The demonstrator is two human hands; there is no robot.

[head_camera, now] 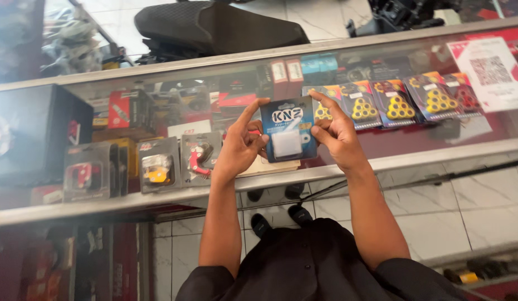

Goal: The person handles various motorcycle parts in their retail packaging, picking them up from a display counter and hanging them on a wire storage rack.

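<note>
holding blue packet point(287, 129) | both hands' fingers pinching its edges (left hand point(238, 149), right hand point(337, 134)) | glass counter point(415, 159) with boxed parts beneath

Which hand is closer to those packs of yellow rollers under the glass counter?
The right hand. It holds the right edge of the blue packet, just beside the yellow roller packs. The left hand grips the packet's left edge, farther from them.

- Two hands: left hand point(239, 146), right hand point(336, 134).
- One blue blister pack point(287, 130) between them.
- Five packs of yellow rollers point(401, 102) in a row, far right under the glass.
- Three grey carded parts point(159, 164) near left.
- Two black shoes point(260, 224) on the floor.
- One white paper notice point(490, 72) far right.
</note>
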